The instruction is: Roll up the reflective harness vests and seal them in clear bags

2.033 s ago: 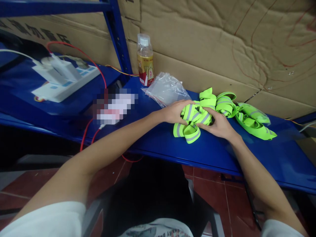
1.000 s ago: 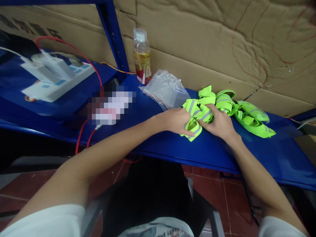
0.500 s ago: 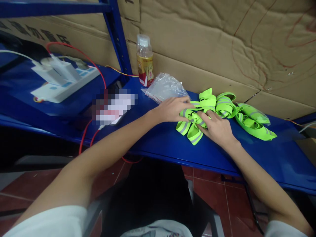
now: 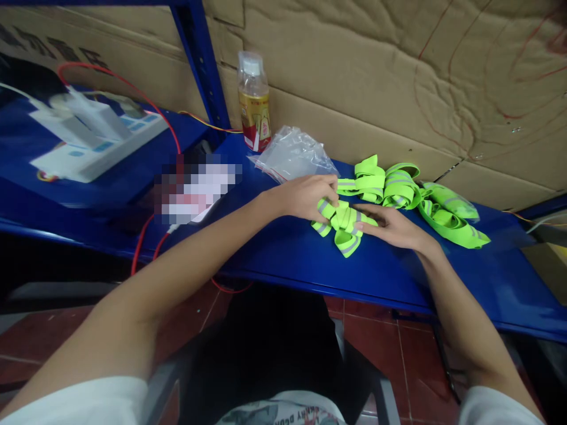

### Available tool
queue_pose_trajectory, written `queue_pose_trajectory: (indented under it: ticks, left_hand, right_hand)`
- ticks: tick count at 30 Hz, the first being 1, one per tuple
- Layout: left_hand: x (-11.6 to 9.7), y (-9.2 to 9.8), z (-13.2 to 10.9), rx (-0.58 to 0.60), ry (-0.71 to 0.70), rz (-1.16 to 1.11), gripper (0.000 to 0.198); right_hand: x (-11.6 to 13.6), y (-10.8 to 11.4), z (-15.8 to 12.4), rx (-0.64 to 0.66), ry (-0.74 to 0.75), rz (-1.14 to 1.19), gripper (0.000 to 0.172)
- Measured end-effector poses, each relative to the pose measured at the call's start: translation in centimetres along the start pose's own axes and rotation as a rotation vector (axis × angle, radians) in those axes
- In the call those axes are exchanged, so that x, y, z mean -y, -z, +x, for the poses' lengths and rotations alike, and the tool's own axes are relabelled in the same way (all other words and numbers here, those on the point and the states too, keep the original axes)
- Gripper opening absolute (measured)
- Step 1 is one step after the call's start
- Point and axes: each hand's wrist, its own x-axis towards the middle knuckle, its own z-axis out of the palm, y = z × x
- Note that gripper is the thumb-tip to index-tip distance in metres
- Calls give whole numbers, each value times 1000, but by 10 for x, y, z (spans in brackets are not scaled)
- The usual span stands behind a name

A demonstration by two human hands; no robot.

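Observation:
A folded bundle of neon-green strap with grey reflective stripes [image 4: 340, 223] lies on the blue shelf [image 4: 310, 260]. My left hand [image 4: 305, 196] pinches the bundle's left upper part with curled fingers. From the right, my right hand [image 4: 392, 227] presses its fingers against the bundle. More green reflective straps [image 4: 385, 184] sit in a heap just behind, trailing off to the right [image 4: 452, 218].
A pile of clear plastic bags [image 4: 295, 156] lies behind my left hand. A drink bottle [image 4: 253, 103] stands against the cardboard wall [image 4: 398, 77]. A white power strip with plugs [image 4: 88, 144] and a red cable [image 4: 146, 236] are at the left.
The strap bundle has been squeezed smaller and pulled apart from the heap toward the shelf's front. Both hands shifted slightly forward with it.

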Motion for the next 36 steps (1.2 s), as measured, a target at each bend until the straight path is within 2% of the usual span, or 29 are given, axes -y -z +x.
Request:
queue_pose_trajectory:
  ticks: [2,6,10,12,17,20,26,28,32,36]
  left_hand:
    - [2,4,-2,6,1,-120,35]
    - [4,7,-4,-16,27,-220,32]
    - [5,5,-3,-38,92,-252,71]
    - [8,3,-2,-31,126,-227,80]
    - [11,-2,1,-21,117,-59,63]
    - [7,-2,2,-43,94,-104,52]
    - [7,-8,5,-276,68,-397,51]
    - [9,-12,7,-317,52,-482,51]
    - [7,-16,8,-372,53,-484,50]
    - [4,-16,9,-439,81,-439,51]
  right_hand:
    - [-1,-1,0,19,59,-50,63]
    - [-1,-2,-1,-55,136,-130,68]
    - [2,-5,-3,-36,104,-10,63]
    - [1,-7,-3,-28,78,43,64]
    - [-5,-16,3,-190,146,73,72]
    - [-7,-20,8,-292,147,47,69]
    - [0,-20,12,-404,63,349,74]
    - [2,-18,11,-423,27,369,71]
    - [3,-17,10,-468,-4,327,66]
    - [3,-24,14,-492,40,439,64]
